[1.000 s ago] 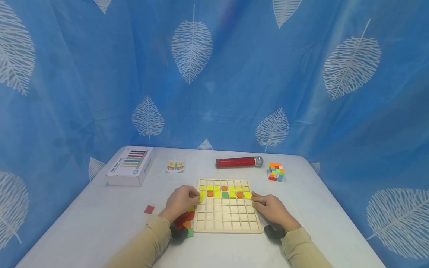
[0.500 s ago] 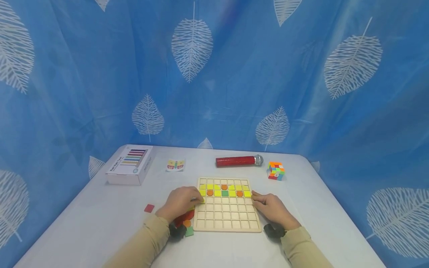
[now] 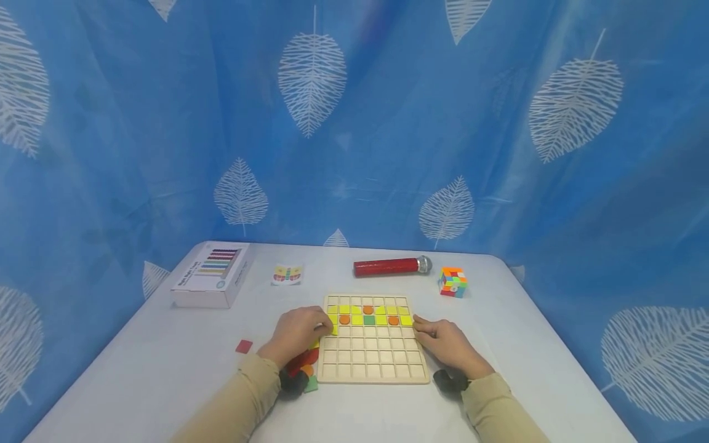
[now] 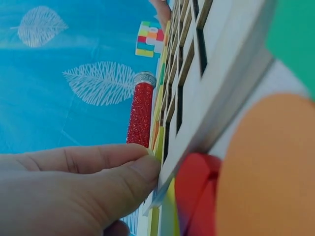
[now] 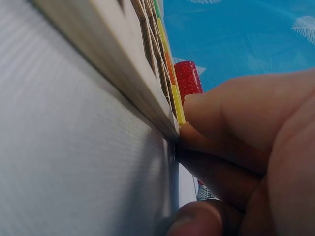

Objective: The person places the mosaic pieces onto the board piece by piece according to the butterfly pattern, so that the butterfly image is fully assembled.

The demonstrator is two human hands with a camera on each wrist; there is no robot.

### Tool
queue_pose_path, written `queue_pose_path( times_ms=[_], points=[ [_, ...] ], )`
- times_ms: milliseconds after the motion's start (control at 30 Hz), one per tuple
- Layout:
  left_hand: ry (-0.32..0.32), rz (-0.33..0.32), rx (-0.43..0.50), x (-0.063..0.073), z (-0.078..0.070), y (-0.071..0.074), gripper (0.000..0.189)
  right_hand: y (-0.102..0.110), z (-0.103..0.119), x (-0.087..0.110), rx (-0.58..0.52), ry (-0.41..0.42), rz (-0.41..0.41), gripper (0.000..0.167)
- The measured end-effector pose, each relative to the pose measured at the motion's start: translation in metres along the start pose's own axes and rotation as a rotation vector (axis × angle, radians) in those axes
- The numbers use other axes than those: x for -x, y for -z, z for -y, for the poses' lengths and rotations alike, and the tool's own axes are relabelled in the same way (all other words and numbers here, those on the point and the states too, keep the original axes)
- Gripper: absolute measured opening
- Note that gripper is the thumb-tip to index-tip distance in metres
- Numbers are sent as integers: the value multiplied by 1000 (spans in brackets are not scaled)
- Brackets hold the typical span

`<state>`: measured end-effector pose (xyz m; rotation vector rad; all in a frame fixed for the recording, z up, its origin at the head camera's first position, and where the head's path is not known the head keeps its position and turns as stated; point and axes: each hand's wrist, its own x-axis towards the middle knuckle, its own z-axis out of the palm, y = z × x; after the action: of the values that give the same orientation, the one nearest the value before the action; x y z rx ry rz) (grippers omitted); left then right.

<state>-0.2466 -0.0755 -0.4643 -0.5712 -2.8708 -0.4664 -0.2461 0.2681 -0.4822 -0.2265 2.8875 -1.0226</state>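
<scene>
My left hand (image 3: 296, 332) pinches a yellow tile (image 3: 335, 330) between thumb and index finger at the left edge of a wooden grid board (image 3: 373, 357), by the third row. The second row from the top of the board holds yellow and green square tiles with orange discs, and above it lie more yellow pieces and one orange disc. My right hand (image 3: 447, 347) grips the board's right edge, thumb close to the end yellow tile (image 5: 177, 103). Beneath my left wrist lie loose pieces: a red one (image 4: 197, 187), an orange disc (image 4: 270, 167) and a green tile (image 3: 311, 384).
Further back stand a white box (image 3: 207, 283) with coloured bars printed on it, a small butterfly pattern card (image 3: 287, 275), a red glittery microphone (image 3: 388, 266) and a puzzle cube (image 3: 453, 282). A red square tile (image 3: 244, 346) lies left of my left hand.
My left hand has brought the yellow tile slightly down and right, from beside the second row to the third row. My right hand stays at the board's edge.
</scene>
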Motion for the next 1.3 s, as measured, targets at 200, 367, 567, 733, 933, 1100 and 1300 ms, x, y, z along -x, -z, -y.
queue_pose_path(
  times_ms=[200,367,567,733,933,1100,1300],
  points=[
    [18,-15,0,2,-1,0,12,-1,1,0,11,-11,-2,36],
    [157,-57,43,8,5,7,15,-1,2,0,10,-3,9,37],
    [445,-169,200,15,37,21,21,1,2,1,24,-3,21,38],
    [558,-127,345,21,59,24,24,3,5,1,25,-5,24,39],
    [571,-46,377,20,60,16,28,1,5,0,24,-5,27,40],
    [548,-16,358,19,52,8,32,1,4,0,20,1,20,38],
    [542,-2,345,17,45,7,28,1,4,1,21,1,13,38]
  ],
)
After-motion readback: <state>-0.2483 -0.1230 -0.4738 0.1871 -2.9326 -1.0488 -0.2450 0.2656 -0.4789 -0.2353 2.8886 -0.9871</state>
